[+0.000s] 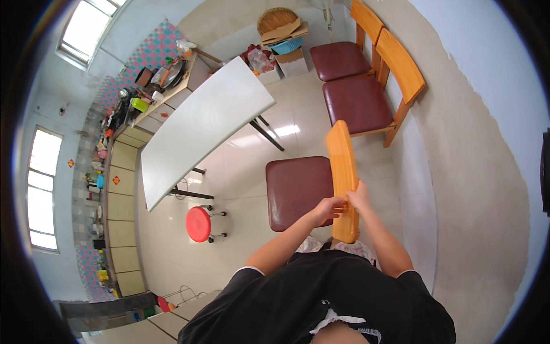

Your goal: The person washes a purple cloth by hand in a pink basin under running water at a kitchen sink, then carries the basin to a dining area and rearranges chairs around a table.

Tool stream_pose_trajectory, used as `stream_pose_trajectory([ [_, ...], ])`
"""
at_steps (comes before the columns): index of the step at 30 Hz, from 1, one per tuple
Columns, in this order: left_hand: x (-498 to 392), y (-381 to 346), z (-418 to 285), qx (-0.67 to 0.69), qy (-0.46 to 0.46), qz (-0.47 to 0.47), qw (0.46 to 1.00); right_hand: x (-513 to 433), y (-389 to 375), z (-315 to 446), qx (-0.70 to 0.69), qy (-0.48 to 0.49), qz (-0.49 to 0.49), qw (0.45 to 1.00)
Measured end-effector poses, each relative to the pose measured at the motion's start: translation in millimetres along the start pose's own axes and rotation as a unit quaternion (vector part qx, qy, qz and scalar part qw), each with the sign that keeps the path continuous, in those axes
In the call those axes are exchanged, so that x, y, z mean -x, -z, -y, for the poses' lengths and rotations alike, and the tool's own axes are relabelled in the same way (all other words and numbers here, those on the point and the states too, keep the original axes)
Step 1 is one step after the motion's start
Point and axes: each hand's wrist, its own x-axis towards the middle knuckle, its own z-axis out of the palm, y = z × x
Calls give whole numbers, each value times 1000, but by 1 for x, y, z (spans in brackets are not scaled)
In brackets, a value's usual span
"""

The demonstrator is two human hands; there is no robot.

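Observation:
Right in front of me stands a wooden chair with a dark red padded seat (298, 193) and an orange-brown wooden backrest (342, 172). My left hand (330, 210) is at the seat side of the backrest, its fingers apart and bent near the wood; whether it touches is hard to tell. My right hand (359, 197) holds the opposite edge of the backrest, thumb on the wood and fingers partly hidden. The chair's legs are hidden from view.
A white-topped table (206, 124) with dark legs stands ahead to the left, a red round stool (198, 224) near it. Two similar chairs (359, 105) line the right wall. Boxes and a blue basket (287, 45) sit at the far wall; a cluttered kitchen counter (172, 92) runs along the left.

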Motion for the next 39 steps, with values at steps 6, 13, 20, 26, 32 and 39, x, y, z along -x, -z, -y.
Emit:
stream_pose_trajectory([
  [6, -30, -63, -23, -29, -8, 94, 995, -25, 106, -23, 40, -51, 9, 998],
  [13, -28, -41, -50, -62, -47, 19, 997, -98, 252, -21, 139, -67, -31, 988],
  [20, -43, 7, -44, 12, -78, -68, 995, -123, 302, 23, 337, -40, -132, 931],
  [26, -72, 13, -86, 39, -92, -56, 993, -118, 283, 50, 435, -57, -216, 872],
  [32, -121, 30, -146, 0, -74, -39, 997, -119, 272, 43, 460, -87, -258, 845],
  [39, -161, 34, -201, -71, -65, -25, 995, -119, 250, 44, 466, 14, -356, 810],
])
